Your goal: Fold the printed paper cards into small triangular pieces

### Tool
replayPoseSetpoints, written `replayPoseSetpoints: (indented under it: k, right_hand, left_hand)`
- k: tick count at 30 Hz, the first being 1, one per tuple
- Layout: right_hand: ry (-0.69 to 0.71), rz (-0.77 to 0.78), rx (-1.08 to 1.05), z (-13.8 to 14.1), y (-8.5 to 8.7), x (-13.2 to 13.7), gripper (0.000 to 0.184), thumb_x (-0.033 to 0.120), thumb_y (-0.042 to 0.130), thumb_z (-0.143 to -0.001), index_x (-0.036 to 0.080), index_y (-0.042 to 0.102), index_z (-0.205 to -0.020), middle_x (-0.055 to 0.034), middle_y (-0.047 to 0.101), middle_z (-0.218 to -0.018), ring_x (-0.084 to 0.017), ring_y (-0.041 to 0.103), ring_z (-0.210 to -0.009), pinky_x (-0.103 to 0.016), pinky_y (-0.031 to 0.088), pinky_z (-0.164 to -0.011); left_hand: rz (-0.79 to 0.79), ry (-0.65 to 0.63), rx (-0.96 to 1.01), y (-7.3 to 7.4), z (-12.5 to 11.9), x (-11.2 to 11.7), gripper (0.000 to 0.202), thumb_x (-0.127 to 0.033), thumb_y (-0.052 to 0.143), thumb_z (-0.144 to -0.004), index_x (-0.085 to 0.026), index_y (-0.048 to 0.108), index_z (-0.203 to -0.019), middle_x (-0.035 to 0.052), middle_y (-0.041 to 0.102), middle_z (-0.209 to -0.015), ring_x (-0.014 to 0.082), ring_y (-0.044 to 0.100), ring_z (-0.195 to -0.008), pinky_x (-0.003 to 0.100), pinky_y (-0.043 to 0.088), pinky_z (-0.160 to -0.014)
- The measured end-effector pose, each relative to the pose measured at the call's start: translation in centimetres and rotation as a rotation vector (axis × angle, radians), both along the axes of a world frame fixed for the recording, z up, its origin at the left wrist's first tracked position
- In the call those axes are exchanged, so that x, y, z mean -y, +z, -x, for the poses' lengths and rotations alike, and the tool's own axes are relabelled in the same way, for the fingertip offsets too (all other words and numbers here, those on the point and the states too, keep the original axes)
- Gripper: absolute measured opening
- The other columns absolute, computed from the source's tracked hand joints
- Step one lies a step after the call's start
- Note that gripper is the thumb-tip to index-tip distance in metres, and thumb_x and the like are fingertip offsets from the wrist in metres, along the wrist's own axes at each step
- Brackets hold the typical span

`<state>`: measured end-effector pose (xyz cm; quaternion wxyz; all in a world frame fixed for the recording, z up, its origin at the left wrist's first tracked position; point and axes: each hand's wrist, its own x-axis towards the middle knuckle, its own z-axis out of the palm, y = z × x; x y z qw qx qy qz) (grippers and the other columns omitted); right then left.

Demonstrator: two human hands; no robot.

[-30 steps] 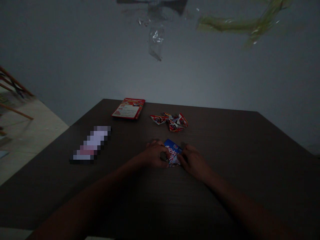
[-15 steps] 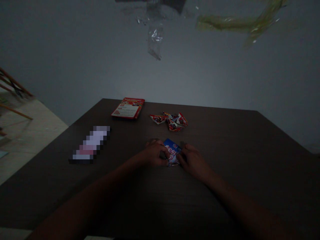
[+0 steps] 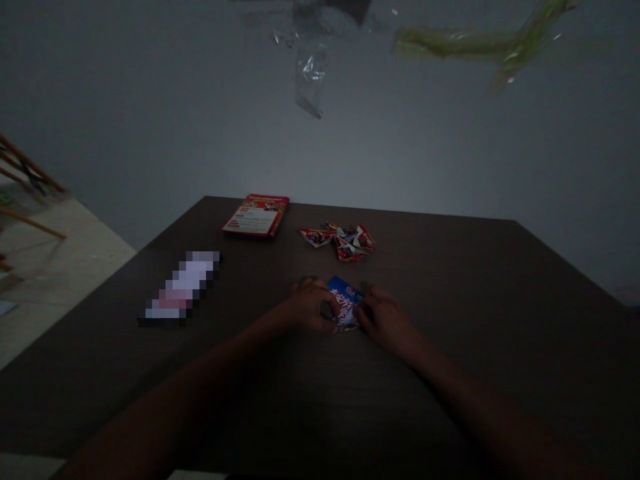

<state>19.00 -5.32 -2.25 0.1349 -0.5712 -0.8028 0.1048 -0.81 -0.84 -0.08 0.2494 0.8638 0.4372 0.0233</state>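
A blue printed sheet of paper (image 3: 345, 291) with white and red lettering lies flat on the dark table, between my two hands. My left hand (image 3: 313, 307) is closed on its left edge, thumb resting on the print. From the other side my right hand (image 3: 383, 315) pinches the right edge, fingers bent. The sheet looks folded, though the dim light and my fingers hide parts of its edges. Just beyond it sit several red-and-white folded paper pieces (image 3: 349, 250), pointed in shape and lying against one another.
At the back left of the table (image 3: 450, 267) lies a stack of red-and-white printed leaflets (image 3: 256, 217). A phone (image 3: 183, 290) with a blurred-out screen rests to the left. Behind the table rises a grey wall (image 3: 400, 147) with yellow tape (image 3: 460, 43) on it.
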Motion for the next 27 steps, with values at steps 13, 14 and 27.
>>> replayPoseSetpoints:
  k: [13,14,27]
  right_hand:
    - [-0.013,0.012,0.006,0.05,0.01,-0.07,0.024,0.028,0.044,-0.088,0.015,0.061,-0.076,-0.0099,0.057,-0.086,-0.019,0.055,-0.08,-0.029,0.042,-0.075]
    - [-0.017,0.015,0.009,0.06,0.04,-0.07,0.024,0.028,0.044,-0.088,0.015,0.061,-0.077,-0.0097,0.057,-0.085,-0.019,0.055,-0.08,-0.029,0.042,-0.076]
    - [-0.006,-0.011,-0.005,-0.11,-0.26,-0.14,0.025,0.029,0.044,-0.089,0.015,0.06,-0.076,-0.008,0.056,-0.083,-0.017,0.055,-0.079,-0.027,0.043,-0.073]
  left_hand:
    - [-0.017,0.013,0.01,0.01,-0.14,0.13,0.029,-0.043,0.069,-0.064,-0.03,0.069,-0.09,0.0018,0.055,-0.107,0.0247,0.045,-0.108,0.037,0.033,-0.089]
    - [-0.008,0.013,0.003,0.11,-0.18,0.13,0.029,-0.043,0.07,-0.064,-0.03,0.069,-0.09,0.0019,0.055,-0.107,0.0248,0.045,-0.109,0.037,0.033,-0.089]
    - [-0.018,-0.012,0.019,-0.18,0.08,-0.04,0.025,-0.041,0.067,-0.068,-0.03,0.069,-0.09,0.002,0.057,-0.106,0.0245,0.046,-0.107,0.037,0.034,-0.089]
